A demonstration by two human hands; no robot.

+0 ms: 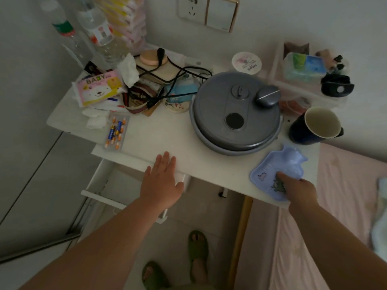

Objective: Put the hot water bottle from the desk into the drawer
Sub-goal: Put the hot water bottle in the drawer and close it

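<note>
right hand (301,190) pressed down on the blue hot water bottle (278,171), lower right at the desk (159,139) edge; grip unclear. left hand (162,181) hovered flat, open, over the open drawer (100,185). best pinch the rim firmly, then lift clear.

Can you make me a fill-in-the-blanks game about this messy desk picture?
1. The right hand rests on the flat ____ rubber hot water bottle.
2. The white drawer under the desk is ____.
3. The left hand is flat with its fingers ____.
4. The dark mug stands ____ the round grey lidded basin.

Missing words: blue; open; spread; right of
</note>
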